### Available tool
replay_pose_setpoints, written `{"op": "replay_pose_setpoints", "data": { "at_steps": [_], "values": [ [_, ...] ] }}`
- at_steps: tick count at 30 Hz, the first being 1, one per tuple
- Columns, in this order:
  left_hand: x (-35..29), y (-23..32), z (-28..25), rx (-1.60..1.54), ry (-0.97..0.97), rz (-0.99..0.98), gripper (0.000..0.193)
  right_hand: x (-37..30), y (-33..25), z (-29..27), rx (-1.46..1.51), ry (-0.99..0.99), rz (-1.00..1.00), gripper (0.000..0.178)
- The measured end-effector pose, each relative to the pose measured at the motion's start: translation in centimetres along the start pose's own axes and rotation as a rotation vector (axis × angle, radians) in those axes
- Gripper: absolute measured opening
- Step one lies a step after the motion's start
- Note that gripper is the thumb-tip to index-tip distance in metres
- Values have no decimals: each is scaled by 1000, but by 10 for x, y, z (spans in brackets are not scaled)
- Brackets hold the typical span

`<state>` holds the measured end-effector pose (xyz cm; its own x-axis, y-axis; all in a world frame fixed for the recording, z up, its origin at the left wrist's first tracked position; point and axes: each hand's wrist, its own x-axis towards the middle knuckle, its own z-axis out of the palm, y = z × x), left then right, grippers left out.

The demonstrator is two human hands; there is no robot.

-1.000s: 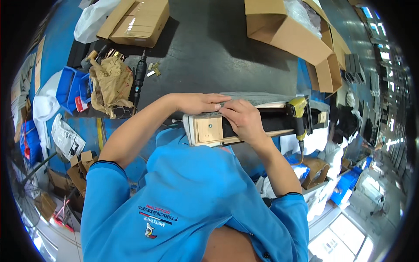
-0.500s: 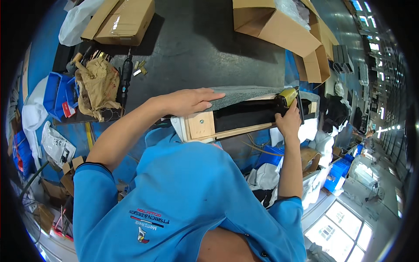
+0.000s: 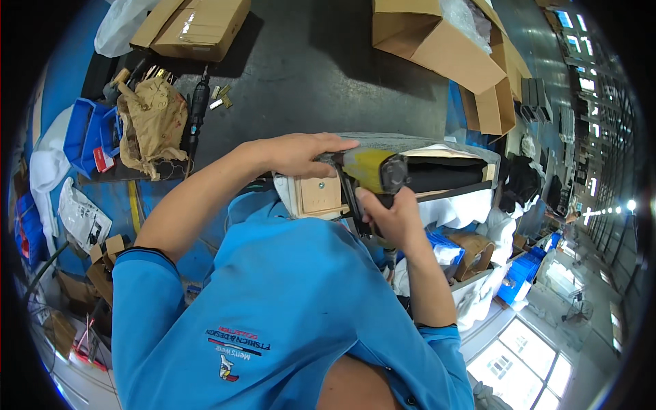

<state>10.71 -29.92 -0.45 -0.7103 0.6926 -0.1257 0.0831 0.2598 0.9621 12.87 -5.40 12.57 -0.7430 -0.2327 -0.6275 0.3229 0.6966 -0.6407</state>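
Observation:
A long wooden frame (image 3: pixel 318 197) lies across the front of the dark table, with grey fabric (image 3: pixel 427 145) along its far side and black material (image 3: pixel 444 174) inside. My left hand (image 3: pixel 297 152) rests on the fabric near the frame's left end, fingers stretched out flat and thumb apart. Gripped in my right hand (image 3: pixel 398 220) is a yellow and black staple gun (image 3: pixel 369 169), slightly blurred. Its black nose end is close beside my left fingers, over the frame. Whether the nose touches the frame cannot be made out.
A closed cardboard box (image 3: pixel 198 31) and an open one (image 3: pixel 444 48) stand at the back. On the left lie a black power screwdriver (image 3: pixel 198 109), a crumpled brown bag (image 3: pixel 154 119) and blue bins (image 3: pixel 85 137). White wrapped items (image 3: pixel 492 239) are at the right.
My right hand has carried the staple gun leftward along the frame, from its right part to beside my left hand. My left hand stays on the fabric.

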Motion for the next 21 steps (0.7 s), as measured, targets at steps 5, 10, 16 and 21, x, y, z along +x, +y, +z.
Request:
{"op": "replay_pose_setpoints", "data": {
  "at_steps": [5,10,16,21],
  "values": [
    [0,4,-1,-3,1,-46,76,-12,0,7,-193,-19,-157,23],
    [-10,-23,-1,-325,45,12,65,-15,3,12,-242,35,-224,20],
    [-43,-10,33,-177,373,-66,47,-14,-17,10,-97,-35,-13,15],
    [-50,-22,30,-243,266,57,58,-18,-4,25,-193,-15,-241,15]
  ]
}}
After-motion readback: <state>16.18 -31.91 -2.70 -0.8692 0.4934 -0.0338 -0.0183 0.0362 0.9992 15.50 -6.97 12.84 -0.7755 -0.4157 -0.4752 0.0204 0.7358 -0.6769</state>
